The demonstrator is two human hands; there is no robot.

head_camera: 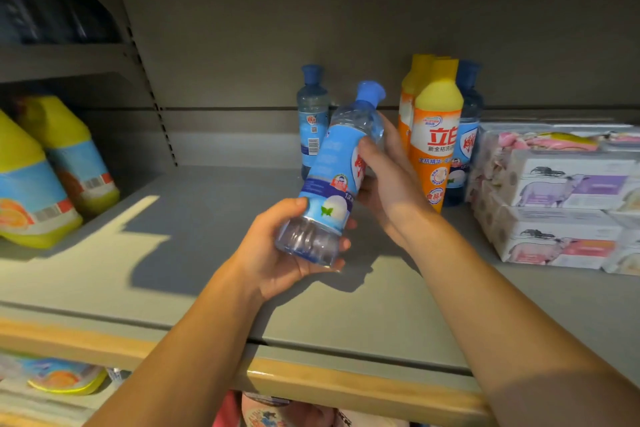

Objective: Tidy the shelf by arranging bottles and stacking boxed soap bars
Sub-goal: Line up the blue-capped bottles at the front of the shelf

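Two hands (277, 246) hold a tilted blue bottle (332, 173) before orange bottles (434, 135).

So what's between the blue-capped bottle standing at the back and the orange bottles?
In the head view, the tilted clear blue-capped bottle, gripped by both hands.

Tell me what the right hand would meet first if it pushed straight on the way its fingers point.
Likely the clear blue bottle that the right hand already touches; the fingers point left, up against it. Depth is unclear.

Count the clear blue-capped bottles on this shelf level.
3: one clear blue-capped plastic bottle tilted in both hands, one upright at the back, one behind the orange bottles. Others may be hidden.
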